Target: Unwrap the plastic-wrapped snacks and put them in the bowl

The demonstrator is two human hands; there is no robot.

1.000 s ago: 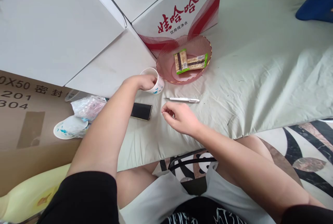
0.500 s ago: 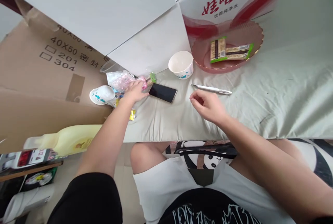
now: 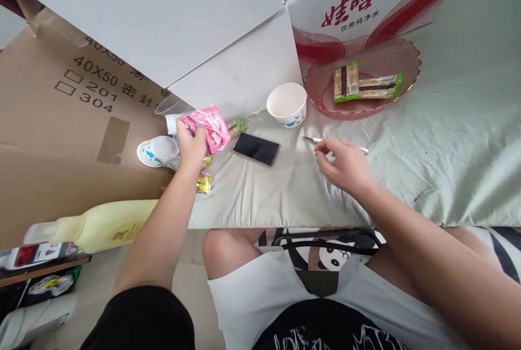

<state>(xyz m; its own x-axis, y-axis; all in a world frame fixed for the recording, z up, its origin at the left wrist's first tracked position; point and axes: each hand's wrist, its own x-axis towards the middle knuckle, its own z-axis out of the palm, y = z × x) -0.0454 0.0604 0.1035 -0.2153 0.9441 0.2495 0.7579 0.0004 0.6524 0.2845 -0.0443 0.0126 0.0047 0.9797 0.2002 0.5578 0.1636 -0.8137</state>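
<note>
My left hand [image 3: 192, 146] grips a pink snack packet [image 3: 212, 128] by its left side, above a pile of wrapped items. Right of the packet, a small green-edged packet [image 3: 236, 127] and a dark phone [image 3: 256, 148] lie on the cloth. My right hand [image 3: 342, 163] has its fingers curled, thumb near the index finger, with nothing seen between them. It is over a white pen [image 3: 311, 139] and covers the pen's middle. A white paper bowl [image 3: 287, 105] stands upright between the phone and a pink ribbed bowl [image 3: 325, 95], which holds green-edged snack packets [image 3: 368, 87].
White boxes [image 3: 244, 62] stand along the back. At the left are a brown carton [image 3: 52, 127], a tipped paper bowl [image 3: 152, 152], yellow wrapped sweets [image 3: 204, 183] and a pale yellow bottle [image 3: 109, 222]. The cloth's front edge [image 3: 285, 222] runs above my knees.
My left hand has taken hold of the pink packet and lifted it off the pile. My right hand has shifted slightly right, over the pen. The view has moved a little.
</note>
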